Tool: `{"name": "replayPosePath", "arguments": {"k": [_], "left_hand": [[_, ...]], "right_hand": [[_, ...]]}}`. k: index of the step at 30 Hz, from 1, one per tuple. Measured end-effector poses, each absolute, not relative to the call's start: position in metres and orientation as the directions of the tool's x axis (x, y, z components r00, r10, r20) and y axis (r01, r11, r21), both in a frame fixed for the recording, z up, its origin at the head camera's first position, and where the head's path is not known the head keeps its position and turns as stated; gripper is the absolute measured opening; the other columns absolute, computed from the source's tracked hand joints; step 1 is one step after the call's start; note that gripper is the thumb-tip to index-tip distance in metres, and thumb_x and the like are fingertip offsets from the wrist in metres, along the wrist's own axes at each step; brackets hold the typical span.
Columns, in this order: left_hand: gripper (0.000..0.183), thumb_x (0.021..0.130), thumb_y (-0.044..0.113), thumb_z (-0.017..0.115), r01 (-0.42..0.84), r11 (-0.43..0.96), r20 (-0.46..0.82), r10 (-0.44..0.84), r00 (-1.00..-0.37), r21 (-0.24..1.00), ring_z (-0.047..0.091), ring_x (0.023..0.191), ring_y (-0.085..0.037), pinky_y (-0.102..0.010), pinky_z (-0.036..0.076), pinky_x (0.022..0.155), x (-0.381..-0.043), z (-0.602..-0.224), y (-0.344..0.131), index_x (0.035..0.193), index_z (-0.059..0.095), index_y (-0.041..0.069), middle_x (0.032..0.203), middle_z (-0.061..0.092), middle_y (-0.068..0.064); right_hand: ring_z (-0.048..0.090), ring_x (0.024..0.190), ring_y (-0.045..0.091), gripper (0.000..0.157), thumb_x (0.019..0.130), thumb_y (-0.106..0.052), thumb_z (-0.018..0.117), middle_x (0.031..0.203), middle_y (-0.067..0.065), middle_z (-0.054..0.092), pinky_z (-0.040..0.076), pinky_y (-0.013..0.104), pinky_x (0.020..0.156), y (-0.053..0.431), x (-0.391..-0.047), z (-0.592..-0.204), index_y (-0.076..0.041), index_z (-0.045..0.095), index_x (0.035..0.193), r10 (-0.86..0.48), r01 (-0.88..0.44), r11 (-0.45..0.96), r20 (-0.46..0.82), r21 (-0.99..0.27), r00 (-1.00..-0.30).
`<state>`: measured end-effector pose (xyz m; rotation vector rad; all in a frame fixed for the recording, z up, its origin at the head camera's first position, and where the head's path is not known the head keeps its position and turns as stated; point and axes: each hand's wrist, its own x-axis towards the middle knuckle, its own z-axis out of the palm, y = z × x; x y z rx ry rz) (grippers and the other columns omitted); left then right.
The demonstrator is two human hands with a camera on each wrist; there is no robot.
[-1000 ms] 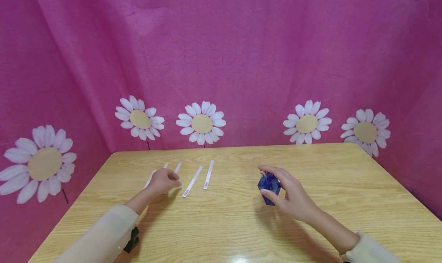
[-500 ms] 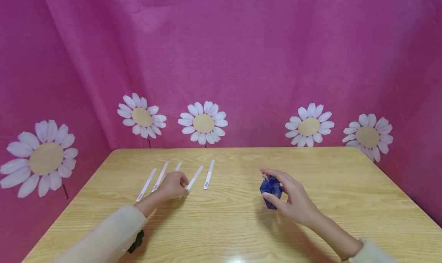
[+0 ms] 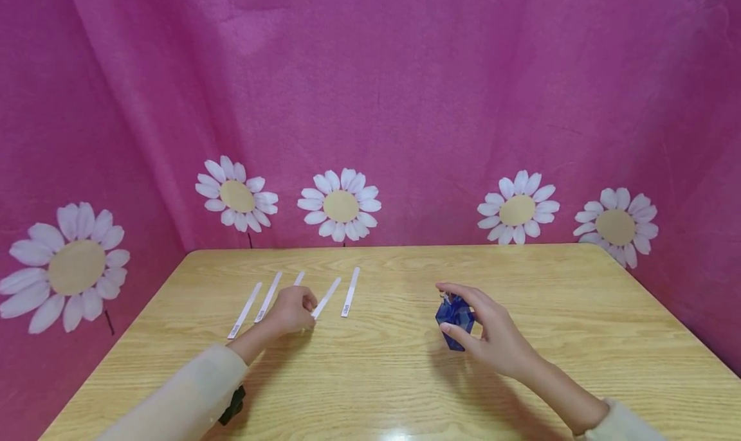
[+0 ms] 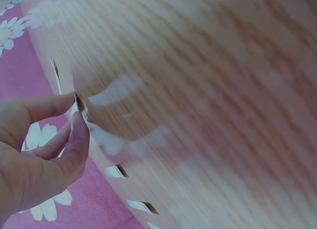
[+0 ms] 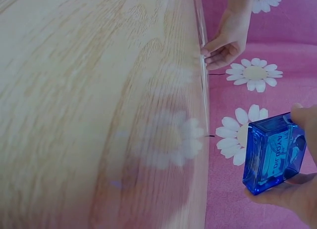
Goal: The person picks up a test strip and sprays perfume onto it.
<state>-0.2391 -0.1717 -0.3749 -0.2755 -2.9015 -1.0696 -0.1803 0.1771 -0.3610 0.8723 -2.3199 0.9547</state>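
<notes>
Pinch at left, grasp at right

Left hand (image 3: pixel 291 311): thumb and forefinger pinch the near end of a white strip (image 3: pixel 328 297), fourth from the left in a slanting row on the wooden table (image 3: pixel 370 377); cannot tell whether that end is lifted. To its right lies the fifth strip (image 3: pixel 350 292); three others (image 3: pixel 245 310) lie to its left, one partly hidden by the hand. Right hand (image 3: pixel 492 332): thumb and fingers grasp a blue bottle (image 5: pixel 272 157) by its edges, tilted, lettering on one face, well apart from the row
</notes>
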Motion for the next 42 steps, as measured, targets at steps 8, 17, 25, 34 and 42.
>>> {"name": "replayPosePath", "arguments": {"k": [8,17,25,34,42], "left_hand": [[0.029,0.059,-0.011,0.071,0.12,0.727,0.055,0.112,-0.992,0.676,0.056,0.072,-0.014,-0.019,0.047,0.063,-0.241,-0.376,-0.172,0.086,0.065,-0.006,0.078,0.064,-0.013],[0.03,0.063,-0.011,0.068,0.077,0.712,0.011,0.097,-0.995,0.698,0.058,0.075,-0.015,-0.019,0.047,0.062,-0.243,-0.376,-0.172,0.092,0.067,-0.006,0.082,0.065,-0.013],[0.025,0.068,-0.009,0.071,0.079,0.705,0.009,0.103,-0.995,0.704,0.058,0.073,-0.014,-0.019,0.048,0.064,-0.245,-0.378,-0.168,0.093,0.067,-0.006,0.08,0.065,-0.012],[0.018,0.074,-0.003,0.074,0.078,0.742,-0.06,0.158,-0.986,0.666,0.057,0.067,-0.01,-0.019,0.048,0.06,-0.259,-0.373,-0.171,0.091,0.069,-0.005,0.075,0.067,-0.009],[0.022,0.078,0.001,0.07,0.0,0.711,-0.151,0.149,-0.977,0.703,0.058,0.062,-0.008,-0.019,0.047,0.055,-0.263,-0.363,-0.182,0.1,0.07,-0.004,0.083,0.069,-0.01]], "right_hand": [[0.056,0.108,0.007,0.059,0.078,-0.007,0.077,0.124,0.005,0.063,0.058,0.03,0.069,0.177,-0.18,-0.362,-0.015,0.055,0.132,-0.371,-0.712,0.566,0.642,-0.415,-0.67],[0.057,0.108,0.01,0.058,0.078,-0.007,0.077,0.124,0.005,0.063,0.058,0.03,0.069,0.176,-0.182,-0.362,-0.014,0.055,0.132,-0.38,-0.707,0.571,0.63,-0.416,-0.678],[0.059,0.11,0.015,0.058,0.079,-0.008,0.077,0.126,0.005,0.063,0.058,0.032,0.07,0.176,-0.181,-0.364,-0.016,0.055,0.132,-0.386,-0.7,0.575,0.613,-0.425,-0.689],[0.058,0.107,0.01,0.059,0.077,-0.007,0.078,0.123,0.006,0.064,0.056,0.028,0.069,0.175,-0.182,-0.365,-0.015,0.056,0.131,-0.389,-0.722,0.567,0.644,-0.396,-0.659],[0.059,0.11,0.015,0.058,0.079,-0.007,0.076,0.126,0.007,0.063,0.057,0.028,0.071,0.176,-0.181,-0.364,-0.014,0.054,0.133,-0.396,-0.708,0.565,0.614,-0.423,-0.683]]}}
